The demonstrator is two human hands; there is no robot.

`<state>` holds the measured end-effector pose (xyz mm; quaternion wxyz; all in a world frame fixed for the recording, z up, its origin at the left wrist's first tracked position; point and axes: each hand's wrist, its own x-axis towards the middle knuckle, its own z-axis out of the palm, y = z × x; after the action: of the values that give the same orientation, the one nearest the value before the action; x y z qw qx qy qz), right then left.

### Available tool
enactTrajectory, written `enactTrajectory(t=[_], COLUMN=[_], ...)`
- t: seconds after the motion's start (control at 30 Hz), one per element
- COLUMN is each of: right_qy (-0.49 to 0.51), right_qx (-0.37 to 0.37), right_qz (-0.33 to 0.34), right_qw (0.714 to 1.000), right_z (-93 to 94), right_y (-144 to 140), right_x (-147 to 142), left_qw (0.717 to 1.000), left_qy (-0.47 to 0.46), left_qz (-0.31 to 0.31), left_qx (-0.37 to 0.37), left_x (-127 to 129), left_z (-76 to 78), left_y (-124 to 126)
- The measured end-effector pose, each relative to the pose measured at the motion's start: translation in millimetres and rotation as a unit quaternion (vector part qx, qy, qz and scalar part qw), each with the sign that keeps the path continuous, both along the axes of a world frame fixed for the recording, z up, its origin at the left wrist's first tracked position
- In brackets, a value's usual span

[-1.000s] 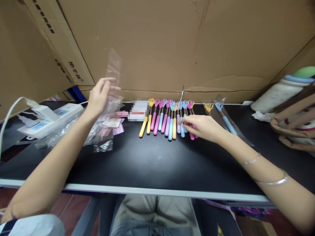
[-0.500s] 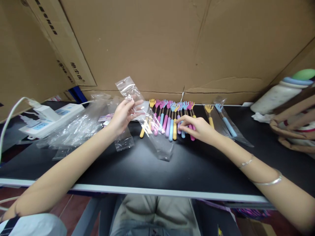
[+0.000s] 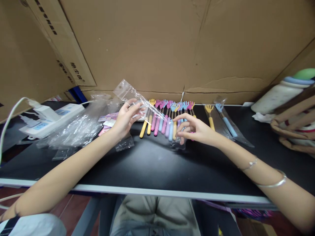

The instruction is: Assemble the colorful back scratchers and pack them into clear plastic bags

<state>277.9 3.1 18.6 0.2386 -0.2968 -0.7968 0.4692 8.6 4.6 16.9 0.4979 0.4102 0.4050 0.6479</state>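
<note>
Head view: left hand (image 3: 125, 118) and right hand (image 3: 194, 129) each pinch the clear bag (image 3: 150, 114), stretched over the scratchers (image 3: 167, 119). Best keep its mouth wide open.

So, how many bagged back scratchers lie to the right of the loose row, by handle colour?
Yellow bagged scratcher: 1
Blue bagged scratcher: 1
Total: 2

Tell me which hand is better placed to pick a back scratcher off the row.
Right. The right hand sits at the row of back scratchers, fingers touching the clear bag's lower end. The left hand grips the bag's upper part, left of the row.
</note>
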Motion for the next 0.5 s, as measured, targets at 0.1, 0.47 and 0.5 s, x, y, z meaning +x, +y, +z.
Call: enactTrajectory(t=[0.1,0.47,0.5], right_qy=[-0.010,-0.037,-0.038], right_qx=[-0.023,-0.008,-0.004], right_qz=[0.004,-0.013,-0.014], right_qw=[1.000,0.999,0.999], right_z=[0.2,3.2,2.6], right_y=[1,5,6], right_x=[2,7,7], left_qw=[1.000,0.997,0.996], left_qy=[0.012,-0.003,-0.003], left_qz=[0.005,0.074,0.079], left_qx=[0.010,0.034,0.035], left_x=[-4,-33,-34], left_z=[-1.4,2.6,2.0], left_y=[3,25,26])
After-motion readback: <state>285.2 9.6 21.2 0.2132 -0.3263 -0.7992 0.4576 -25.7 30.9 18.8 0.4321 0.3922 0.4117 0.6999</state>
